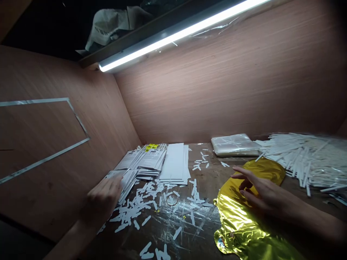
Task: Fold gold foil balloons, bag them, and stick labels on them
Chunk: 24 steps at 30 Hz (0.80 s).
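My right hand (257, 191) hovers at or just over a shiny gold foil balloon (235, 209) that lies flat and crumpled on the table. Its fingers are bent and apart, and nothing shows between them. At the left, my left hand (104, 195) is over the near edge of the stacked flat packets (150, 159) in clear wrappers. Its back faces me and it is a little blurred. The fingertips are hidden, so whether it grips a packet I cannot tell.
White cards (173, 162) lie beside the packets. Many small white paper strips (138, 202) are scattered over the dark table (189, 234). A bundle of clear plastic bags (234, 144) and a heap of white sticks (303, 155) lie at the back right. Wooden walls and a lit tube lamp (184, 34) enclose the space.
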### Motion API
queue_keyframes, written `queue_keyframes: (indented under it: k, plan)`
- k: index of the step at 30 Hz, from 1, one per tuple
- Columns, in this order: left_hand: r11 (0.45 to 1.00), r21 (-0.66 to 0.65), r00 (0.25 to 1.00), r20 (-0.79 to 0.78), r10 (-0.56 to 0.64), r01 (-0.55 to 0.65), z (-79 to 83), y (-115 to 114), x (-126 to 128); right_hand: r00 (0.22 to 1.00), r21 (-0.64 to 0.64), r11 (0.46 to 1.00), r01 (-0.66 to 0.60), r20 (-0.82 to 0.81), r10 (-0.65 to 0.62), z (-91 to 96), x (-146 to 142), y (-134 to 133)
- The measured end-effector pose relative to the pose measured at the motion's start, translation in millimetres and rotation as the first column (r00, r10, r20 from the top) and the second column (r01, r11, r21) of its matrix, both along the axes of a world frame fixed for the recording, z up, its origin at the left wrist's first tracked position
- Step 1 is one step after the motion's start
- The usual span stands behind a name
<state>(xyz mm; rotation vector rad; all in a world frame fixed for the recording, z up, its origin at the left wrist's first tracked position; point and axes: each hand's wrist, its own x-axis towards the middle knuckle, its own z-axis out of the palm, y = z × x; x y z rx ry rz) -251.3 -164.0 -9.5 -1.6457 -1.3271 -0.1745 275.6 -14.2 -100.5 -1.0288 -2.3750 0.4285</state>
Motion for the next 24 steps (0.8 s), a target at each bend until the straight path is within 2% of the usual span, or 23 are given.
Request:
queue_keyframes:
  k: [3,7,15,21,24]
  plan:
    - [0.997,-0.066,0.997,0.064,0.042,-0.038,-27.2,13,-11,1.0,-0.02,1.0,0.005,-0.002,-0.005,-0.6,0,1]
    - [0.981,-0.18,0.979,0.176,0.1,-0.068,-41.1,29,-15,1.0,-0.026,1.0,0.003,0.012,-0.002,-1.0,1,0]
    - [0.97,-0.201,0.888,0.459,-0.03,0.137,-45.3,47,-34,1.0,-0.026,1.0,0.001,0.024,0.0,-1.4,2,-4]
    - [0.923,-0.325,0.852,0.523,-0.008,0.207,-36.0,47,-52,0.995,0.001,1.0,0.013,0.102,-0.013,1.8,0,-10]
    - [0.922,-0.334,0.857,0.516,0.004,0.197,-32.5,45,-52,0.993,0.003,1.0,0.006,0.12,-0.006,3.1,-2,-12]
